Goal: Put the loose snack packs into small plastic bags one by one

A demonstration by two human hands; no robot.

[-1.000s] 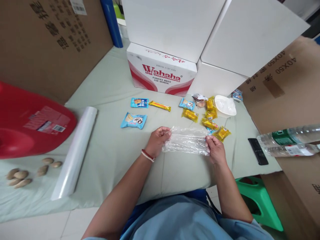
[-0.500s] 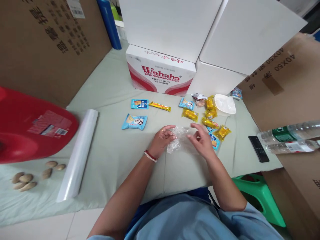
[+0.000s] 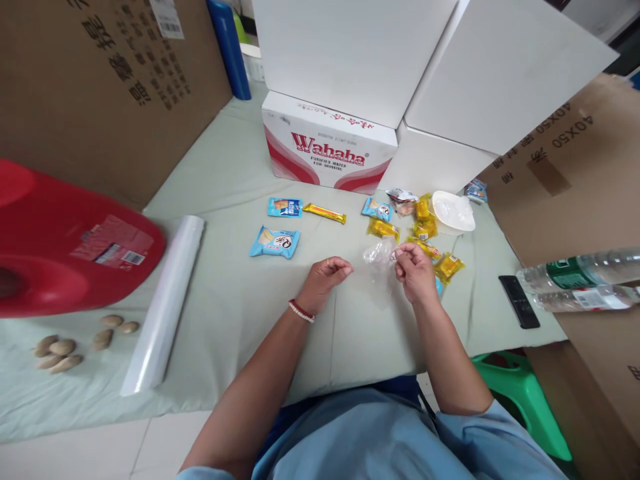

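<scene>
A crumpled clear plastic bag (image 3: 379,257) hangs from the pinched fingers of my right hand (image 3: 416,272), just above the table. My left hand (image 3: 327,281) is held to the left of it, thumb and fingertips pressed together, with nothing visible between them and a gap to the bag. Yellow-wrapped snacks (image 3: 383,229) lie behind and beside my right hand, partly covered by it. Beyond my left hand are a blue snack packet (image 3: 275,242), a second blue packet (image 3: 285,207) and a thin yellow stick packet (image 3: 325,213).
A white bowl (image 3: 453,212) with clear plastic in it stands at the back right. Behind is a Wahaba-style water carton (image 3: 330,150). On the left lie a white roll (image 3: 165,303), a red jug (image 3: 75,247) and several brown stones (image 3: 63,347). A phone (image 3: 519,301) and bottles (image 3: 575,273) are at right.
My left hand has let go of the clear bag. The bag has moved right and is now pinched in my right hand, whose fingers were spread before.
</scene>
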